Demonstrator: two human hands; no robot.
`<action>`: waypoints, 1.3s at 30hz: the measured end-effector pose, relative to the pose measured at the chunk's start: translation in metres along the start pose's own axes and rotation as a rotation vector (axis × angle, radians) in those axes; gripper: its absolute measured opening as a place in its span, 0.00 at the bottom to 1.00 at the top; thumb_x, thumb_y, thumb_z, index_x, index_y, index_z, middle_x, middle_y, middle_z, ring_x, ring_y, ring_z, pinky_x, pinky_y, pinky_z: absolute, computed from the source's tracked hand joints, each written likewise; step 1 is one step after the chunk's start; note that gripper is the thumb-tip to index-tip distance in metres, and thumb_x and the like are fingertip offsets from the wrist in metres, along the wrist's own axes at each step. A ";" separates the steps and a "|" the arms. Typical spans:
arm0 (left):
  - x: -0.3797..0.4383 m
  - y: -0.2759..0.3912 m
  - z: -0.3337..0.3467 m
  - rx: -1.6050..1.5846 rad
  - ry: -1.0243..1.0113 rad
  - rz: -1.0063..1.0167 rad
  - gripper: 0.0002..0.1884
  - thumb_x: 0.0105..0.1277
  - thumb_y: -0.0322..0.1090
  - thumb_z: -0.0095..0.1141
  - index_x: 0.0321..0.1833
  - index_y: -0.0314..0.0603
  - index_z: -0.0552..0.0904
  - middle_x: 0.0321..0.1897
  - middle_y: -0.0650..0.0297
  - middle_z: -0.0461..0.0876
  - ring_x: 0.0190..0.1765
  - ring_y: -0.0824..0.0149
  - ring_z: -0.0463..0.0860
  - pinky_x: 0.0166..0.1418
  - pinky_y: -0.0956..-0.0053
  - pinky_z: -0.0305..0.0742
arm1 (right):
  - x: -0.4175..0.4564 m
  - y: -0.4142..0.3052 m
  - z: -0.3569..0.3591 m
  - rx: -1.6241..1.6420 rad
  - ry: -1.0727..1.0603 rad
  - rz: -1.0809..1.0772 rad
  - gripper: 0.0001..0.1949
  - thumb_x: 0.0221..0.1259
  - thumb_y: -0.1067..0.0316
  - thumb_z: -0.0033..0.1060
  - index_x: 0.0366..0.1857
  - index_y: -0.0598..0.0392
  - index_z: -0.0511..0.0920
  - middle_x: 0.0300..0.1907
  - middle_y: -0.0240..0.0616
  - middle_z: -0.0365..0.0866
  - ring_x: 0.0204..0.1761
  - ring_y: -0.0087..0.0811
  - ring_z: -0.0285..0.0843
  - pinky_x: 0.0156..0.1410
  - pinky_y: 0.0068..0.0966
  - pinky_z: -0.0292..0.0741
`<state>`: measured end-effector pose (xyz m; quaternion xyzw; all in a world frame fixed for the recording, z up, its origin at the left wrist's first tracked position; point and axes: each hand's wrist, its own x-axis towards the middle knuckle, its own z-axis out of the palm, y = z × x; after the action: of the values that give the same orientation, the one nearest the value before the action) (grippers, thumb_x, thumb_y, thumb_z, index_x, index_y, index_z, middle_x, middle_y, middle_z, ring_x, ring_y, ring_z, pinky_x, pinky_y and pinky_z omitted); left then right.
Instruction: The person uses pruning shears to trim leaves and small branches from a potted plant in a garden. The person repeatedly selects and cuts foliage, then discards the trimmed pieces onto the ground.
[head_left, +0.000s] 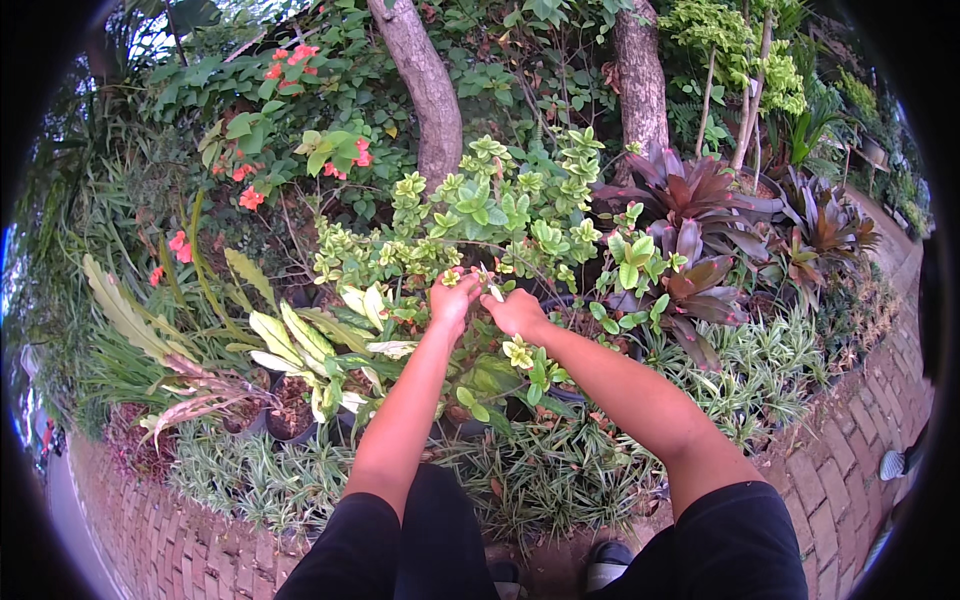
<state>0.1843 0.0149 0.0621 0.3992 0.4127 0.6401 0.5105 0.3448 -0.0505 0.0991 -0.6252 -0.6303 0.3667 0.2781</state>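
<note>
Both my hands reach into a leafy shrub with light green leaves (480, 202) at the middle of the view. My left hand (452, 300) is closed on a thin sprig of the shrub, with small yellow-green leaves at its fingertips. Close beside it on the right, my right hand (515, 311) grips a small cutting tool (493, 289), whose pale handle and narrow metal tip show above the thumb; the rest is hidden in the fist. The tip points up and left, near the left fingers. A small leafy shoot (517, 352) stands below my right wrist.
Black plant pots (291, 409) and low striped grass-like plants (555, 472) lie between me and the shrub. Purple bromeliads (697, 277) grow at right, pink-flowered branches (251, 197) at left. Two tree trunks (427, 90) rise behind. Brick paving (832, 472) borders the bed; another person's shoe (892, 465) is at far right.
</note>
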 end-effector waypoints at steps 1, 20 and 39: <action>-0.001 0.001 0.000 0.002 0.004 -0.009 0.18 0.66 0.23 0.67 0.55 0.39 0.75 0.49 0.55 0.88 0.47 0.63 0.89 0.49 0.71 0.86 | 0.001 0.000 0.001 0.003 0.000 0.001 0.38 0.65 0.35 0.60 0.49 0.73 0.83 0.56 0.70 0.82 0.62 0.61 0.82 0.69 0.46 0.76; -0.004 0.002 0.001 0.046 -0.028 -0.031 0.18 0.67 0.25 0.69 0.56 0.37 0.75 0.49 0.55 0.87 0.47 0.62 0.90 0.48 0.75 0.87 | 0.034 0.025 0.027 0.195 0.039 -0.016 0.28 0.71 0.46 0.57 0.36 0.71 0.83 0.31 0.49 0.88 0.31 0.41 0.91 0.40 0.37 0.86; 0.001 0.007 -0.019 0.111 -0.024 0.054 0.17 0.70 0.28 0.67 0.57 0.36 0.75 0.51 0.55 0.89 0.48 0.65 0.89 0.49 0.74 0.85 | -0.020 -0.001 -0.008 0.130 -0.190 0.072 0.28 0.69 0.43 0.54 0.40 0.67 0.84 0.40 0.54 0.88 0.37 0.46 0.91 0.49 0.41 0.87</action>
<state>0.1643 0.0121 0.0627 0.4453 0.4306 0.6250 0.4750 0.3515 -0.0696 0.1066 -0.5905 -0.6059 0.4741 0.2437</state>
